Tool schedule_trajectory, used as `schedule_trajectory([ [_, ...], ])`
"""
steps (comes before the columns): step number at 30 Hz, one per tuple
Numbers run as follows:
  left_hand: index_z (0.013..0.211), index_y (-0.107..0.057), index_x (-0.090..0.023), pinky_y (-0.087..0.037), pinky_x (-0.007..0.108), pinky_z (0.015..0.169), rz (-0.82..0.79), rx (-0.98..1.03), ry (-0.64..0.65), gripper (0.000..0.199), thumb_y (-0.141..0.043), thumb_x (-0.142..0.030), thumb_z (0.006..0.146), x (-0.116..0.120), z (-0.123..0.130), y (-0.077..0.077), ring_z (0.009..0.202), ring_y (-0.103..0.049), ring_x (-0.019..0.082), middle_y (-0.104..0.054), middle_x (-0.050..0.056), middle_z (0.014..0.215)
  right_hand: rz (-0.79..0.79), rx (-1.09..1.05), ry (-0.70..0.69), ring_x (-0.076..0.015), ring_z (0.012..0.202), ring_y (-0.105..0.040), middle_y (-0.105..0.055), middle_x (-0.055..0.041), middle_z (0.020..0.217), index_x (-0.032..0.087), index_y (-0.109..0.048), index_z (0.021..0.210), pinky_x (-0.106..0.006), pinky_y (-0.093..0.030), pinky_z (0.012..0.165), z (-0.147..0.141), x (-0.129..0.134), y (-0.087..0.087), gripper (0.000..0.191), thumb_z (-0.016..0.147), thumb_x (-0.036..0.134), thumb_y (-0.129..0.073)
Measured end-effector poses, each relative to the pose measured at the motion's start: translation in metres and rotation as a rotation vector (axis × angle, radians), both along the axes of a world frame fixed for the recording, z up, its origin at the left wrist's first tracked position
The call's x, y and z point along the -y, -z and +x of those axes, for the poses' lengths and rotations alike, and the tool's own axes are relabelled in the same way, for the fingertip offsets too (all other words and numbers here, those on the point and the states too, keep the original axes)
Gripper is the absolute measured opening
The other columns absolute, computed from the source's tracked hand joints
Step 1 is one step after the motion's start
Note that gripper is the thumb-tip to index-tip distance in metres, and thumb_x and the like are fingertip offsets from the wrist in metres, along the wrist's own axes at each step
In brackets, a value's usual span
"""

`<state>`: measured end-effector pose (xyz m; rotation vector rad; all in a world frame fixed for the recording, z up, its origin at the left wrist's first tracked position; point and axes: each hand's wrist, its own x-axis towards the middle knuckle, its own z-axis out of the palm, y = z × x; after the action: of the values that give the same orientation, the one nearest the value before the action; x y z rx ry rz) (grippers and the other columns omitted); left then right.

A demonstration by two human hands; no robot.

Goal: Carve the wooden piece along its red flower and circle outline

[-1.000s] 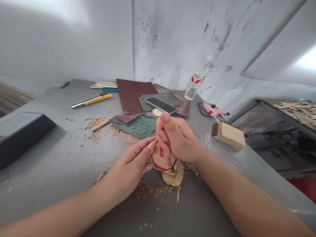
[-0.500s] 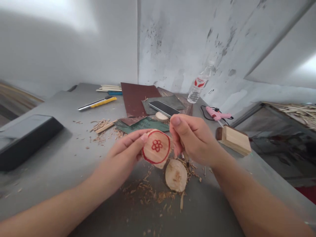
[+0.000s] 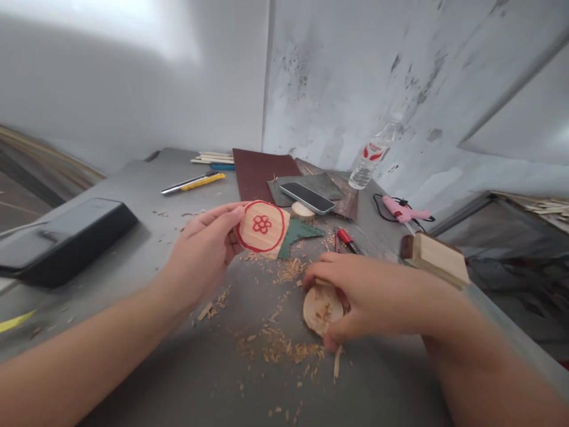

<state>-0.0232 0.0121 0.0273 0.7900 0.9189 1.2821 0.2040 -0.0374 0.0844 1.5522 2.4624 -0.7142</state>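
Note:
My left hand (image 3: 208, 240) pinches a thin piece of wood (image 3: 271, 237) by its left edge. A red circle with a small red flower inside is drawn on its pale face, which is turned toward me. Lower right, my right hand (image 3: 347, 290) curves over a round wood block (image 3: 320, 311), thumb at the near side and fingers at the far side. The block rests on the table among shavings (image 3: 293, 350). Just beyond this hand lies a red-capped marker (image 3: 349, 240). Green sandpaper (image 3: 297, 231) lies behind the thin piece.
Behind are a phone (image 3: 306, 197), brown sandpaper (image 3: 262, 172), a utility knife (image 3: 195, 181) and a water bottle (image 3: 373, 154). A pink glue gun (image 3: 404, 209) and a wooden block (image 3: 438, 258) stand at right. A black box-shaped device (image 3: 71, 237) sits at left.
My right hand has come down from beside the thin wood piece onto the round block. My left hand holds the thin piece farther left and higher. The marker now shows clearly.

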Motion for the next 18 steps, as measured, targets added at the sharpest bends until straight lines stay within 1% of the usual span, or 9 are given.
schedule_trajectory([
  [2, 0.098, -0.078, -0.014, -0.054, 0.018, 0.064, 0.03, -0.006, -0.035, 0.014, -0.07, -0.023, 0.091, -0.003, -0.004, -0.002, 0.071, -0.067, 0.012, -0.078, 0.006, 0.087, 0.057, -0.001, -0.013, -0.0203, 0.079, -0.066, -0.07, -0.0026, 0.103, 0.026, -0.072, 0.113, -0.03, -0.043, 0.06, -0.008, 0.001, 0.003, 0.045, 0.072, 0.034, -0.089],
  [5, 0.092, -0.078, -0.015, -0.053, 0.018, 0.06, 0.091, 0.01, -0.082, 0.011, -0.068, -0.02, 0.091, -0.007, -0.01, -0.007, 0.068, -0.066, 0.011, -0.077, 0.005, 0.084, 0.21, 0.016, -0.063, -0.0222, 0.082, -0.065, -0.065, -0.0055, 0.112, 0.024, -0.067, 0.116, -0.033, -0.045, 0.065, -0.021, 0.003, 0.007, 0.042, 0.079, 0.034, -0.085],
  [8, 0.091, -0.078, -0.018, -0.059, 0.021, 0.067, 0.189, 0.043, -0.101, 0.012, -0.066, -0.02, 0.092, -0.009, -0.014, -0.011, 0.076, -0.071, 0.014, -0.078, 0.005, 0.087, 0.365, 0.088, -0.069, -0.0222, 0.083, -0.066, -0.057, -0.0113, 0.13, 0.02, -0.064, 0.12, -0.034, -0.046, 0.066, -0.031, 0.005, 0.012, 0.041, 0.084, 0.025, -0.082],
  [10, 0.091, -0.078, -0.019, -0.061, 0.022, 0.072, 0.235, 0.047, -0.12, 0.012, -0.066, -0.02, 0.093, -0.01, -0.017, -0.013, 0.084, -0.074, 0.015, -0.079, 0.005, 0.09, 0.364, 0.085, -0.064, -0.0232, 0.087, -0.067, -0.054, -0.0123, 0.136, 0.02, -0.062, 0.123, -0.035, -0.046, 0.068, -0.033, 0.005, 0.014, 0.043, 0.085, 0.024, -0.081],
  [11, 0.091, -0.079, -0.019, -0.061, 0.022, 0.073, 0.246, 0.044, -0.124, 0.013, -0.066, -0.021, 0.094, -0.01, -0.018, -0.014, 0.086, -0.074, 0.016, -0.079, 0.005, 0.091, 0.33, 0.051, -0.063, -0.0238, 0.09, -0.067, -0.057, -0.0111, 0.133, 0.021, -0.061, 0.124, -0.035, -0.047, 0.07, -0.032, 0.004, 0.014, 0.041, 0.088, 0.025, -0.079],
  [13, 0.092, -0.079, -0.019, -0.06, 0.021, 0.072, 0.255, 0.04, -0.122, 0.014, -0.066, -0.022, 0.095, -0.009, -0.018, -0.015, 0.088, -0.074, 0.016, -0.08, 0.005, 0.093, 0.253, -0.025, -0.067, -0.0238, 0.092, -0.067, -0.065, -0.0075, 0.12, 0.022, -0.061, 0.123, -0.035, -0.046, 0.073, -0.027, 0.001, 0.013, 0.028, 0.097, 0.029, -0.069],
  [15, 0.092, -0.079, -0.018, -0.059, 0.02, 0.072, 0.255, 0.036, -0.12, 0.016, -0.064, -0.021, 0.096, -0.008, -0.018, -0.016, 0.088, -0.074, 0.016, -0.08, 0.006, 0.095, 0.243, -0.076, -0.076, -0.0233, 0.093, -0.065, -0.069, -0.0059, 0.108, 0.021, -0.063, 0.118, -0.035, -0.045, 0.075, -0.022, -0.002, 0.011, 0.017, 0.103, 0.027, -0.059],
  [16, 0.093, -0.079, -0.018, -0.059, 0.02, 0.072, 0.247, 0.032, -0.123, 0.017, -0.064, -0.021, 0.096, -0.008, -0.017, -0.017, 0.088, -0.074, 0.016, -0.08, 0.006, 0.095, 0.263, -0.1, -0.077, -0.0227, 0.093, -0.064, -0.07, -0.0061, 0.106, 0.02, -0.065, 0.115, -0.034, -0.044, 0.076, -0.021, -0.002, 0.01, 0.015, 0.102, 0.026, -0.059],
  [18, 0.093, -0.079, -0.017, -0.058, 0.02, 0.073, 0.222, 0.028, -0.14, 0.018, -0.062, -0.019, 0.097, -0.007, -0.015, -0.018, 0.085, -0.073, 0.015, -0.079, 0.007, 0.093, 0.288, -0.18, -0.08, -0.021, 0.091, -0.062, -0.071, -0.0059, 0.103, 0.019, -0.068, 0.114, -0.033, -0.043, 0.077, -0.024, 0.001, 0.009, 0.017, 0.099, 0.027, -0.066],
])
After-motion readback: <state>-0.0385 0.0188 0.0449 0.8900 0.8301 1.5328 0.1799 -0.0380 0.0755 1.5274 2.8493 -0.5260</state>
